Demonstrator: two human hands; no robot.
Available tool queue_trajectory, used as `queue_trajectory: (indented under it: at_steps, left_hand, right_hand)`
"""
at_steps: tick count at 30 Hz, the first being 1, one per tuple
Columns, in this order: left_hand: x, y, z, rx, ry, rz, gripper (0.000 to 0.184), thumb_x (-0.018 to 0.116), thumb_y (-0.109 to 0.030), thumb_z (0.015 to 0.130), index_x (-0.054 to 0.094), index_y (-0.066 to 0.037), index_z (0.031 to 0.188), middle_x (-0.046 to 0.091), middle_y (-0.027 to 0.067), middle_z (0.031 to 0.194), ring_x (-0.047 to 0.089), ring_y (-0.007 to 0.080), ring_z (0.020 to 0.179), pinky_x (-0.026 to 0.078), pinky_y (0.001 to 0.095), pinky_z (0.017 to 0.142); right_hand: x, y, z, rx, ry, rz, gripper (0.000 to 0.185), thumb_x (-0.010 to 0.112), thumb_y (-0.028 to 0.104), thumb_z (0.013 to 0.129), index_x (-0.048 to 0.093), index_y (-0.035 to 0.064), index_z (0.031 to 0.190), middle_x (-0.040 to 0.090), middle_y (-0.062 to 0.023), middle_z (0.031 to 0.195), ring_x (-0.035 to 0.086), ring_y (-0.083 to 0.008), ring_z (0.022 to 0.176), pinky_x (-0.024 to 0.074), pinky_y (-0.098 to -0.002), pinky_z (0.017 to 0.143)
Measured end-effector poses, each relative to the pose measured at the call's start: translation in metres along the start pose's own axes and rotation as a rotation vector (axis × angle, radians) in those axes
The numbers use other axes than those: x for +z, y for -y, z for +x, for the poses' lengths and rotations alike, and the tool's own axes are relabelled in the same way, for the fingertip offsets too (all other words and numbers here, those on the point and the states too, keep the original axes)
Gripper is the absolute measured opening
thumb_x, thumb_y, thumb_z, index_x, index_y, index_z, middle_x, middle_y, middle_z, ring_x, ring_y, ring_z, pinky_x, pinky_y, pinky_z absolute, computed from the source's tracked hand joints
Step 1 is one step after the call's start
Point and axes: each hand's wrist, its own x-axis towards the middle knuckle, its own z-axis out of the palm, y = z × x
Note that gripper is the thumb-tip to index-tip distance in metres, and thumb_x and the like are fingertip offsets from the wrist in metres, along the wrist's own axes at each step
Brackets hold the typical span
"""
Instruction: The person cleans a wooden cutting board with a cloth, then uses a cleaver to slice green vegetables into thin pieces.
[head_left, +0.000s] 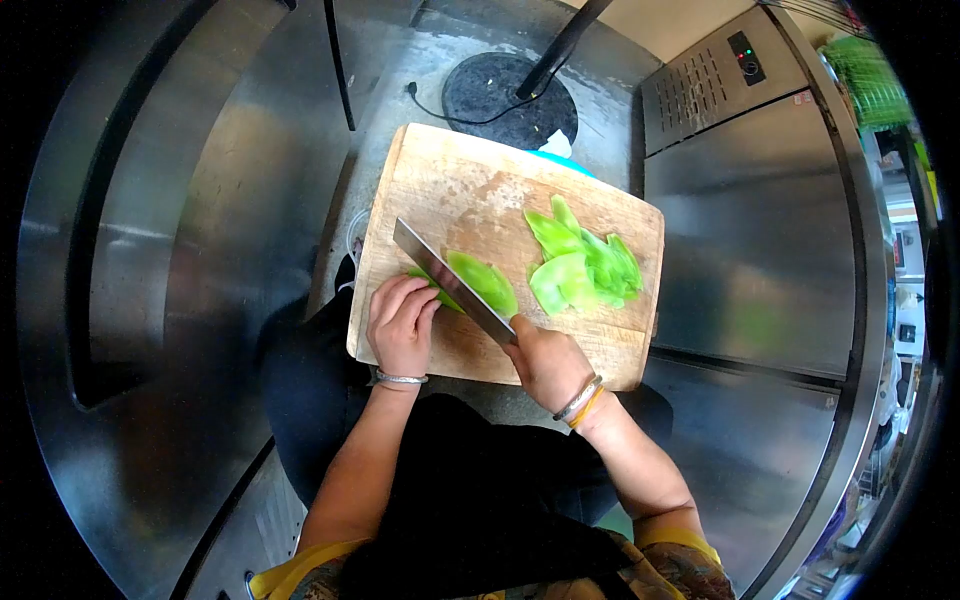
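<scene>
A wide cleaver point(453, 283) stands on edge across the wooden cutting board point(440, 180), its blade slanting from upper left to lower right. My right hand point(550, 366) is closed round its handle. On the blade's left side, the curled fingers of my left hand point(402, 325) press down on a green vegetable piece that is mostly hidden. Thin slices of the bright green vegetable point(484, 281), which looks like celtuce, lie just right of the blade. A loose pile of larger slices point(583, 262) rests on the board's right side.
The board sits over my lap. Beyond it, a dark round base point(500, 95) with a slanted post and black cable stands on the floor. A steel cabinet point(750, 240) is on the right, and steel panels point(230, 220) curve along the left. Something blue point(562, 162) shows behind the board.
</scene>
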Motion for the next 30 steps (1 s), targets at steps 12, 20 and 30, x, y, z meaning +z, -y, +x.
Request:
queue_trajectory:
  at_steps: [12,20,30]
  left_hand:
    - [0.001,0.001,0.001,-0.015,0.007,0.007,0.016,0.071,-0.001,0.067,0.068,-0.005,0.083,0.065,0.0056,0.094,0.059,0.0275,0.097,0.048,0.0367,0.083]
    - [0.003,0.004,-0.003,-0.032,0.022,-0.061,0.016,0.071,-0.002,0.069,0.067,-0.003,0.084,0.064,0.0081,0.096,0.058,0.0294,0.098,0.047,0.0384,0.086]
    - [0.002,0.000,-0.001,-0.008,-0.014,-0.023,0.017,0.071,-0.001,0.068,0.068,-0.004,0.084,0.063,0.0078,0.094,0.059,0.0286,0.096,0.048,0.0378,0.084]
  right_hand:
    - [0.008,-0.003,0.029,0.013,0.126,-0.016,0.020,0.057,0.011,0.087,0.045,0.0004,0.100,0.061,-0.0240,0.070,0.060,-0.0436,0.069,0.0469,-0.0505,0.061]
    - [0.018,-0.016,0.034,-0.039,-0.030,0.080,0.022,0.061,0.012,0.086,0.050,-0.0008,0.100,0.060,-0.0254,0.069,0.060,-0.0433,0.068,0.0471,-0.0487,0.060]
    - [0.003,-0.006,0.006,0.015,0.034,0.025,0.019,0.057,0.013,0.089,0.047,0.0015,0.098,0.060,-0.0237,0.073,0.059,-0.0432,0.068,0.0466,-0.0497,0.060]
